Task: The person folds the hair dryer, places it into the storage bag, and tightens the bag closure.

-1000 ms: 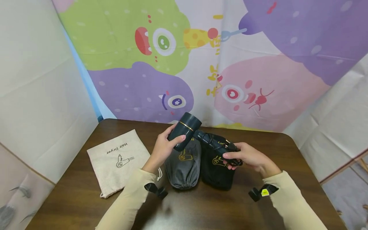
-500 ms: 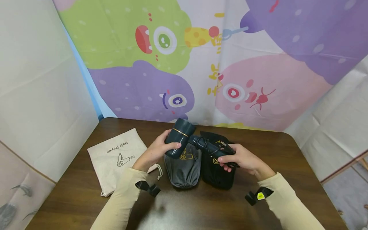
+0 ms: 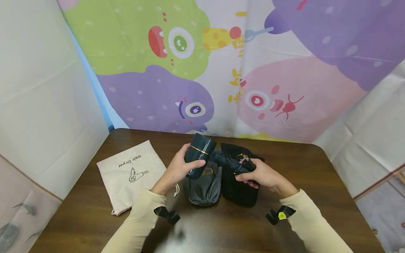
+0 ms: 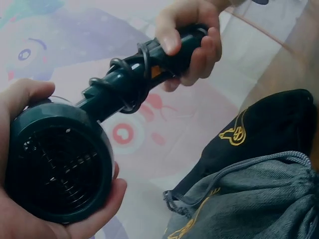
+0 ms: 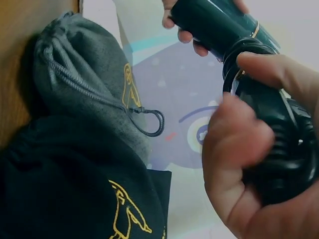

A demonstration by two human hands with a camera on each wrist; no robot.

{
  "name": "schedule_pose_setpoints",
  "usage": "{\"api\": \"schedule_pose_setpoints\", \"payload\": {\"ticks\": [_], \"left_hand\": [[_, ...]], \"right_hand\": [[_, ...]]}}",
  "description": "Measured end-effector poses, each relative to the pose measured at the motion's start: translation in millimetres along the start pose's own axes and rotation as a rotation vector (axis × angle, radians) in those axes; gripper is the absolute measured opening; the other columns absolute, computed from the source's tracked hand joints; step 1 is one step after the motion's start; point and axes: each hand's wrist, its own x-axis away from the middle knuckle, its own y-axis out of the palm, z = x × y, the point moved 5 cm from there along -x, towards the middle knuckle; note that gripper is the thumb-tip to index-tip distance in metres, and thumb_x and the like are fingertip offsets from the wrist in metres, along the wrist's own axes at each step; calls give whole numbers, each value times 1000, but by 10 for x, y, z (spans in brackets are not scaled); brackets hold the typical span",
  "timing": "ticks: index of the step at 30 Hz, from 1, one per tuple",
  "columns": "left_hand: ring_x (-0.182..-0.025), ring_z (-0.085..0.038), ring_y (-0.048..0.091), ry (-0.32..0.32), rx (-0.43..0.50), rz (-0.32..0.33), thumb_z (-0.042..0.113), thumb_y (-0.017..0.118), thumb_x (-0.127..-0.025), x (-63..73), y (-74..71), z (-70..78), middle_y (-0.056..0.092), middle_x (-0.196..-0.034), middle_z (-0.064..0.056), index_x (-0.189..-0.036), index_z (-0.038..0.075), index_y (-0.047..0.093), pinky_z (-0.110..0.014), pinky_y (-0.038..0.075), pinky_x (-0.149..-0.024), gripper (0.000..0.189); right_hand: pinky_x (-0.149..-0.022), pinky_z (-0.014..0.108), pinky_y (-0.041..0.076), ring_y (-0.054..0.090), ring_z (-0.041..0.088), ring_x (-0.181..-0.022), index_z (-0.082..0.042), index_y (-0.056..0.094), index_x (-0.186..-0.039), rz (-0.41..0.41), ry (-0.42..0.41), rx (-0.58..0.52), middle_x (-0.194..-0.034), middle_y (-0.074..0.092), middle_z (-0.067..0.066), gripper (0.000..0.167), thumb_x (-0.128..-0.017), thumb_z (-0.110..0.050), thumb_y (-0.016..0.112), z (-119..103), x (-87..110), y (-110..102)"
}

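Note:
A dark teal hair dryer [image 3: 201,149] with a thin gold band is held above the table between both hands. My left hand [image 3: 177,169] grips its barrel, thumb across the near side; the grille of the rear end [image 4: 62,164] faces the left wrist camera. Its handle [image 4: 122,79] has a black power cord [image 4: 117,64] wound round it. Around the handle's lower end curl the fingers of my right hand [image 3: 265,174]. Beneath the dryer lie a grey drawstring bag [image 3: 202,192] and a black bag [image 3: 241,193], each with a gold print, partly hidden.
On the left of the brown table [image 3: 300,165], a flat cream drawstring bag [image 3: 131,175] printed "Hair Dryer" lies partly under the left forearm. A cartoon-print cloth [image 3: 221,70] hangs behind the table, with white panels at both sides.
The hair dryer has come lower and nearer to me, over the grey bag. My right hand has shifted to the left along with the handle. Both hands keep their hold.

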Motion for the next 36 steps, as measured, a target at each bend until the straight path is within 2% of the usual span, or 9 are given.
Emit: {"api": "schedule_pose_setpoints", "payload": {"ticks": [5, 9, 13, 15, 18, 24, 30, 33, 36], "left_hand": [[-96, -25, 64, 23, 6, 65, 17, 71, -84, 13, 18, -19, 58, -119, -22, -141, 6, 41, -38, 57, -81, 66], [-93, -23, 65, 29, 31, 145, 15, 72, -83, 29, 42, -71, 61, -117, -22, -139, 4, 44, -37, 57, -80, 64], [-91, -20, 65, 55, 64, 170, 14, 72, -82, 50, 75, -106, 61, -114, -24, -138, 2, 45, -36, 58, -78, 63], [-88, -19, 66, 75, 91, 183, 12, 72, -82, 62, 84, -104, 62, -112, -25, -137, 2, 45, -35, 58, -76, 62], [-84, -16, 66, 114, 150, 252, 7, 71, -81, 73, 95, -81, 63, -108, -24, -135, 2, 48, -32, 58, -72, 59], [-87, -11, 63, 135, 363, 370, 12, 68, -86, 39, 241, -34, 61, -111, -16, -136, 2, 45, -29, 56, -77, 55], [-85, -11, 62, 179, 359, 492, 13, 68, -85, 61, 270, 15, 62, -109, -17, -130, 4, 50, -26, 54, -75, 50], [-88, -11, 62, 199, 380, 553, 14, 67, -87, 96, 341, -5, 61, -110, -14, -130, 3, 47, -25, 53, -77, 49], [-91, -12, 63, 221, 427, 575, 15, 65, -88, 121, 423, -27, 60, -111, -12, -131, 4, 44, -26, 54, -79, 49]], "right_hand": [[-45, 22, 44, 52, 10, -50, 4, 54, -100, 11, -29, -34, -70, 62, 4, 32, -84, -15, 74, 27, -16, 28], [-45, 19, 38, 43, 7, -48, 3, 51, -103, 90, -26, -47, -67, 56, 1, 35, -82, -12, 74, 88, -24, 52], [-46, 19, 39, 44, 7, -52, 4, 50, -108, 146, -24, -65, -71, 52, 1, 38, -82, -11, 74, 125, 9, 81], [-47, 19, 39, 44, 8, -53, 5, 48, -110, 166, -44, -63, -73, 51, 2, 39, -83, -9, 73, 112, 21, 97], [-46, 20, 38, 42, 9, -52, 2, 48, -110, 224, -84, -71, -72, 48, 3, 38, -83, -7, 72, 62, 0, 136], [-45, 21, 37, 43, 8, -48, -3, 47, -101, 314, -91, -270, -61, 49, -1, 29, -86, -12, 71, -12, -128, 346], [-44, 21, 36, 41, 7, -46, -5, 47, -103, 447, -112, -309, -58, 47, -2, 29, -86, -8, 70, -37, -172, 430], [-45, 22, 39, 43, 8, -46, -2, 45, -105, 480, -174, -319, -61, 49, 0, 32, -84, -5, 69, -82, -222, 559], [-56, 21, 47, 54, 10, -60, -1, 44, -113, 486, -248, -315, -79, 57, 4, 39, -83, -1, 69, -120, -244, 696]]}}
